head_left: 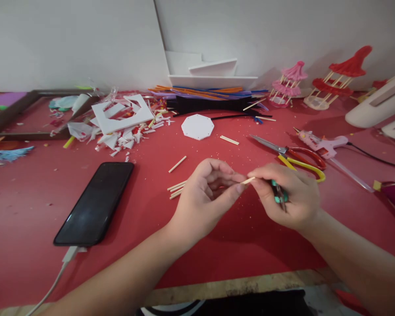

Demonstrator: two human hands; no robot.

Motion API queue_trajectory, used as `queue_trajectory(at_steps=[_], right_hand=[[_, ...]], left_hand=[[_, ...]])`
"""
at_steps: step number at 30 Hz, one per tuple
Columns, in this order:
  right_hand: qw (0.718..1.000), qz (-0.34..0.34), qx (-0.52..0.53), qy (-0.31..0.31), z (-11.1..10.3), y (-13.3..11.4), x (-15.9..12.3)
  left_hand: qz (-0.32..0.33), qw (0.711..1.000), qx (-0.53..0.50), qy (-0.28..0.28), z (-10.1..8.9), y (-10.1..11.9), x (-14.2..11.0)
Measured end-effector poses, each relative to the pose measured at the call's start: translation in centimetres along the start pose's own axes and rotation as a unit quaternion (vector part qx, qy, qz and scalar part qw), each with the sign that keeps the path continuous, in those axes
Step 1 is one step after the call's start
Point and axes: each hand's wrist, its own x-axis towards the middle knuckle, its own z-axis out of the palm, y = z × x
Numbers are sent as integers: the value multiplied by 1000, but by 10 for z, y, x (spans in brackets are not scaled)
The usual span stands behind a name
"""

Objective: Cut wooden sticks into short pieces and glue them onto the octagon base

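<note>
A short wooden stick is pinched between the thumb and fingers of my left hand. At its other end, my right hand touches it with thumb and forefinger. Tucked in my right palm is a small metal tool with green handles, mostly hidden by the fingers. Several cut sticks lie partly behind my left hand, with a single stick above them. A white octagonal foam board, with small holes near its edge, lies flat beyond my hands, near two more sticks.
A black phone on a cable lies left. White foam scraps are heaped behind it. Scissors and a pink glue gun lie right. Pipe cleaners and two small stick towers, pink and red, stand along the wall.
</note>
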Motion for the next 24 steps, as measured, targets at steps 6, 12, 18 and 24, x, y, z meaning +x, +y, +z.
queue_trajectory(at_steps=[6,12,18,24], right_hand=[[995,-85,16,-41,1,2,-2],[997,69,-13,-26,1,-3,1],[997,22,17,-76,1,-1,5],[988,45,41,-141,2,-8,2]], left_hand=[[52,971,210,-105,-4,-1,-2],[88,953,286,-54,-5,2,0],[83,959,268,-52,-8,-1,-2],[131,958,241,-79,-7,-3,-1]])
